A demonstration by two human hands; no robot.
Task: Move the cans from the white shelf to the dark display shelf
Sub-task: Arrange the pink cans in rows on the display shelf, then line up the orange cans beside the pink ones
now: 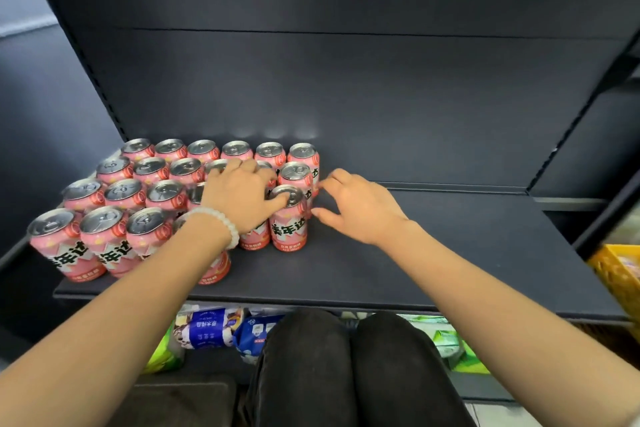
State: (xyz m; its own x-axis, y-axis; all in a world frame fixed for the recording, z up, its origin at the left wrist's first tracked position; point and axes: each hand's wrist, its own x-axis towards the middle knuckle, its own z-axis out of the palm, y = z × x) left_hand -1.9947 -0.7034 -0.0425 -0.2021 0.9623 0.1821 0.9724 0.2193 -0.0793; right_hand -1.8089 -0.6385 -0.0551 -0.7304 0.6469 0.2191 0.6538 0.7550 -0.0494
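- Pink soda cans [114, 191] stood upright in packed rows on the left half of the dark display shelf [450, 253], back row tight against the rear panel [346, 87].
- My left hand [242, 198] lay spread over the can tops near the right edge of the block, fingers straight-ish, thumb resting on the lid of the front-right can [288, 218]. Nothing gripped, just pressing and touching.
- White bead bracelet [218, 222] sat on my left wrist; the forearm hid a can or two in the front rows.
- My right hand [360, 208] hovered just right of the block, fingers loosely spread, tips near the sides of the front-right can and the can behind it [296, 174]. Couldn't tell whether they actually touched. Holding nothing.
- Right half of the shelf board was bare dark surface.
- White shelf was out of frame; every can in view stood on the dark shelf.
- Below the shelf edge: a blue-and-white snack pack [207, 329], a blue bag [252, 333], green packaging [450, 347] on the lower level.
- My knees in dark trousers [346, 367] were at bottom centre.
- Yellow crate [620, 274] at the right edge, partly cut off.
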